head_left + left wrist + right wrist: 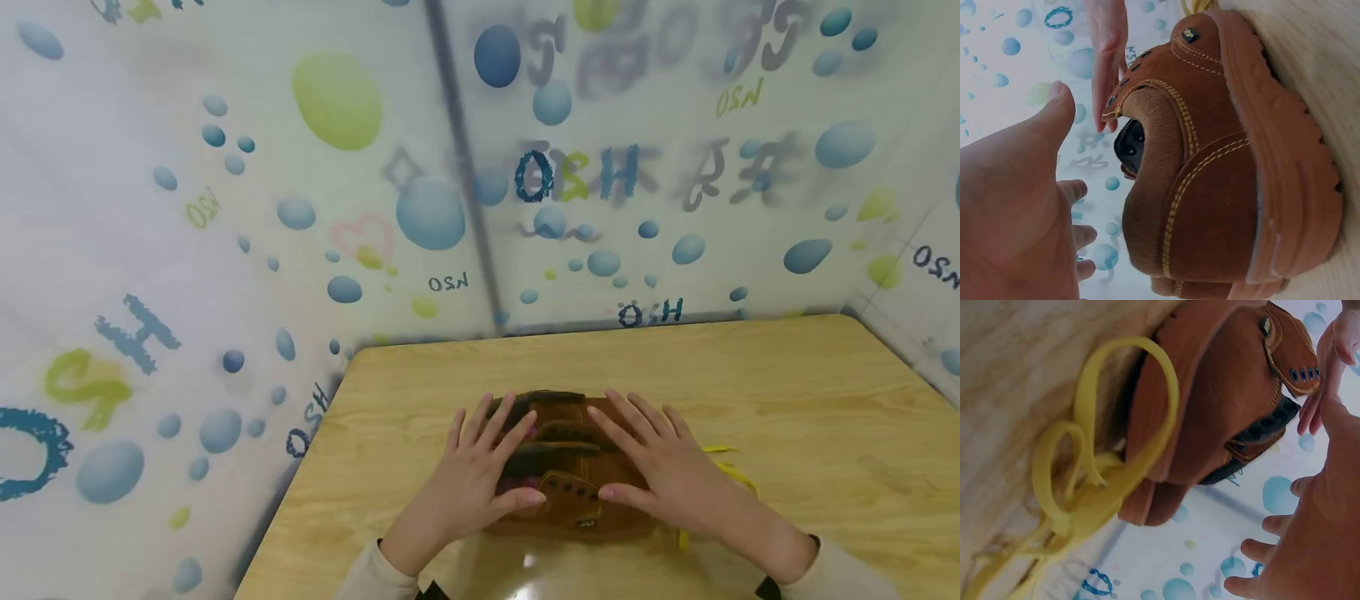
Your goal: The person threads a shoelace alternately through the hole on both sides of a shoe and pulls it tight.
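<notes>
Wood-grain tabletop (787,392) before bubble-print backdrop (525,267). On tabletop: brown lace-up shoes (573,508), upright, side by side, visible eyelets (1302,375) bare. Just right of shoes: yellow laces (1091,503), looped and bunched. Left hand (472,475), right hand (667,471): both spread above shoes, pinching nothing. Judged best: steady shoes low, by soles (1297,187); keep pair parallel; lift laces by ends, avoiding tangles.

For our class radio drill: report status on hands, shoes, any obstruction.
Left hand, right hand: empty, fingers spread. Brown lace-up shoes beneath, side by side on wooden table, near one unlaced. Yellow laces right of them; nothing visibly blocking.
</notes>
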{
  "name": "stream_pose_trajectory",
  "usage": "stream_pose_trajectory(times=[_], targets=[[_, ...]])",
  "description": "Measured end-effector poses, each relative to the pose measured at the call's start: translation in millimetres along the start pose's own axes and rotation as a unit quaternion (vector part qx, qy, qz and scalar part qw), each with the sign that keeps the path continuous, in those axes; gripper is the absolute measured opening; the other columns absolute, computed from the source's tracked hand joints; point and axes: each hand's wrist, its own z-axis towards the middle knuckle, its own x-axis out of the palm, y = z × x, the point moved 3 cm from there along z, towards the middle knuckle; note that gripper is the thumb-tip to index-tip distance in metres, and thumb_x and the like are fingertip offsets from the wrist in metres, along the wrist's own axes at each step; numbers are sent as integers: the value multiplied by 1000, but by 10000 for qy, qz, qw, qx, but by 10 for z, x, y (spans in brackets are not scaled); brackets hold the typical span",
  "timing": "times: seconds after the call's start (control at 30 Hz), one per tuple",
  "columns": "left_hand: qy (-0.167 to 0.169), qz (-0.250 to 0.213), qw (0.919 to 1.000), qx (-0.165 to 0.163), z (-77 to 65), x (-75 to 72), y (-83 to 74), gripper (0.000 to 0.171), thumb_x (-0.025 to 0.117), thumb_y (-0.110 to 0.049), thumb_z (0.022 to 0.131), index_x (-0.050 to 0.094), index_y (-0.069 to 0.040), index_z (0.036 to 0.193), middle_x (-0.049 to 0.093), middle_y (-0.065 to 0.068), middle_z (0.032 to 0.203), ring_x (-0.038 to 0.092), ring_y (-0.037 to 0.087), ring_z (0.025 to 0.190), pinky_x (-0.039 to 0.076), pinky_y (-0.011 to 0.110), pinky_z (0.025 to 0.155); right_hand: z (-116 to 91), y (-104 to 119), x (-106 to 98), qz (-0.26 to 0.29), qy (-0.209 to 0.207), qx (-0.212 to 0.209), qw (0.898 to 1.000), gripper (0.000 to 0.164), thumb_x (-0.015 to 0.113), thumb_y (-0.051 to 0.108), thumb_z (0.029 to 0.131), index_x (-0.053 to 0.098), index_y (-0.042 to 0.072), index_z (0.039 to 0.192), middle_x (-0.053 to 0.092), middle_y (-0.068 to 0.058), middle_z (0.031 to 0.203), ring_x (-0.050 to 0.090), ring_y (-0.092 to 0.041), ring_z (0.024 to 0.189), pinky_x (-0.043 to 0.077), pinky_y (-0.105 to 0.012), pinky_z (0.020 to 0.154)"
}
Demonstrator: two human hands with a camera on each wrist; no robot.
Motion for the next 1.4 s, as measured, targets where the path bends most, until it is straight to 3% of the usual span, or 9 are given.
stream_pose_trajectory(times=[0.2,0.3,0.37,0.47,0.57,0.63,0.77,1.07,1.4], targets=[[-199,1,9996,199,35,-52,-28,84,30,-76,91,8,-33,160,-3,-2,169,1,31,157,13,68,118,0,-38,-134,-24,-102,53,9999,80,57,56,94,17,32,159,15,-6,167,24,-43,148,24,-70,110],[-505,66,9972,540,75,-119,-76,76,46,-64,95,23,-28,158,12,0,168,17,27,155,24,59,120,7,-48,-221,-158,-223,-118,9996,71,58,41,98,22,28,158,22,-9,165,30,-41,145,29,-65,110],[-795,67,9933,834,91,-176,-122,61,56,-51,97,43,-23,149,35,1,160,37,23,145,36,48,116,2,-35,-275,-265,-351,-375,9983,60,63,20,96,39,21,151,40,-11,155,44,-37,137,38,-59,107],[-1242,117,9846,1221,102,-244,-201,30,63,-31,97,67,-18,124,66,-3,127,63,10,112,53,29,94,-24,-16,-335,-496,-407,-717,9954,39,64,-8,82,67,16,113,66,-3,111,63,-20,98,53,-36,82],[-1474,129,9786,1429,99,-280,-267,13,65,-22,96,73,-19,106,73,-11,92,66,-1,77,54,16,72,-69,-31,-354,-496,-162,-624,9967,37,60,-14,74,58,23,69,51,11,69,43,-5,62,37,-22,53],[-1466,107,9782,1469,95,-274,-294,10,65,-23,97,73,-20,101,71,-13,80,61,-5,65,51,13,65,-106,-76,-337,-372,164,-303,9987,41,60,-10,77,48,25,61,39,14,60,30,-2,57,27,-19,52],[-1303,229,9812,1402,89,-214,-317,11,64,-28,97,73,-22,95,67,-16,71,56,-7,59,47,12,59,-180,-253,-260,-350,577,304,9973,36,62,-3,85,49,24,65,41,13,62,29,-3,58,28,-21,54],[-1069,249,9831,1464,90,-81,-343,14,64,-31,97,75,-24,93,73,-15,77,62,-4,61,46,13,56,-290,-857,-132,-507,957,1517,9825,10,61,0,89,66,8,89,67,-4,80,60,-18,65,49,-36,55],[-1153,116,9785,1705,88,-30,-334,13,64,-30,97,75,-23,91,71,-16,74,58,-6,58,43,9,55,-314,-955,-142,-42,1225,1779,9764,8,68,11,90,64,11,83,64,1,76,52,-12,63,43,-31,55]])
